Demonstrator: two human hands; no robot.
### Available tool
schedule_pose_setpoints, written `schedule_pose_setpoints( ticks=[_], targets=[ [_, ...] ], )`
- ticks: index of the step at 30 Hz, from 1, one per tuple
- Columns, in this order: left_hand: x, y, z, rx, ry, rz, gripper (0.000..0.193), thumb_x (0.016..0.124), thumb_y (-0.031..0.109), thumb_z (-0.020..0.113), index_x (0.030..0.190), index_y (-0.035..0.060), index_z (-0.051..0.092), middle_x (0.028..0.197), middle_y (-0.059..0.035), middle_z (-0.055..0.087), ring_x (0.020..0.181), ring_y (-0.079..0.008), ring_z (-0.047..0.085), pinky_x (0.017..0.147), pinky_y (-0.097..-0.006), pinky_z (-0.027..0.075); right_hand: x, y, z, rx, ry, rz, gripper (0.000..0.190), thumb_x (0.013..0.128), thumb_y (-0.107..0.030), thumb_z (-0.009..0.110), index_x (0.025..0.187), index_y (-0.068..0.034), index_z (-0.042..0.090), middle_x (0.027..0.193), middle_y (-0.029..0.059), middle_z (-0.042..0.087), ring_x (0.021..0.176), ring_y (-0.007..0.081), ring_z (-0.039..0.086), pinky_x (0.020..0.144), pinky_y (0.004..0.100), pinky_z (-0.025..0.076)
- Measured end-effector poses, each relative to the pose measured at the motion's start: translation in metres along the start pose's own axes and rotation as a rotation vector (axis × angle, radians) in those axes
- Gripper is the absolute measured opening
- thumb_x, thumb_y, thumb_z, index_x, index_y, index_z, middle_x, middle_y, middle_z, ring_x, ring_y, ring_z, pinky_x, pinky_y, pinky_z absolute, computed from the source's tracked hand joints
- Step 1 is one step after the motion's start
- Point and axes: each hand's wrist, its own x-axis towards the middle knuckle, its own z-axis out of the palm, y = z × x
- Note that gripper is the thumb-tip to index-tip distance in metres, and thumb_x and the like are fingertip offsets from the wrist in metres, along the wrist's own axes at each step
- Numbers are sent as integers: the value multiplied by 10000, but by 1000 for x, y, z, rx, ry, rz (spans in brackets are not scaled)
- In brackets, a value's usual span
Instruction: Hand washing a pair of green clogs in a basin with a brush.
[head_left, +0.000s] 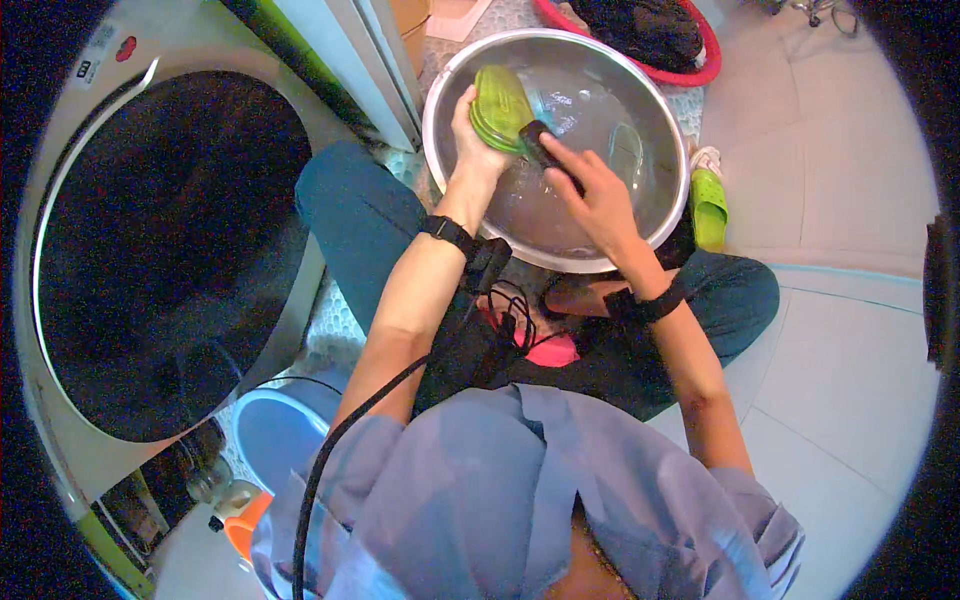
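My left hand (480, 150) grips a green slipper (501, 105) by its edge, sole up, over a large metal basin (666, 217). In my right hand (600, 195) is a dark-handled brush (546, 146), its far end against the slipper's lower right edge; the bristles are mostly hidden. Cloudy water (525, 210) with some suds lies in the basin. Both wrists carry black straps with small devices, and a black cable runs from the left one.
Right of the basin lies another green slipper (709, 214). Beyond it is a red tub (712, 56) with dark cloth. A front-loading washing machine (292, 300) stands at the left, near a blue bucket (241, 427). My crossed legs flank the basin's near side.
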Motion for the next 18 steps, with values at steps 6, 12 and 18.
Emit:
schedule_pose_setpoints(
  ticks=[6, 12, 18],
  targets=[
    [7, -24, -20, 112, -2, -189, 333, 886, 377, 519, 998, 82, 625, 935, -99, 646, 811, -252, 610, 760, -390, 505, 32, -27, 15, -205, -6, -179, 394, 897, -331, 529, 1290, -294, 520, 841, 157, 557, 615, 362, 600, 556, 450, 506],
    [6, 5, -17, 176, -30, 18, 383, 891, 363, 504, 1090, 52, 609, 989, -124, 648, 877, -269, 629, 809, -403, 510, 4, -23, 11, -289, -104, -176, 431, 891, -360, 538, 1316, -303, 492, 863, 152, 554, 621, 345, 608, 551, 440, 513],
    [5, 5, -2, 106, -6, -6, 422, 894, 386, 503, 1112, 38, 602, 1022, -134, 645, 887, -278, 629, 809, -409, 511, -13, -13, -8, -268, -105, -156, 436, 901, -338, 537, 1331, -307, 474, 836, 139, 520, 582, 331, 582, 533, 415, 507]
  ],
)
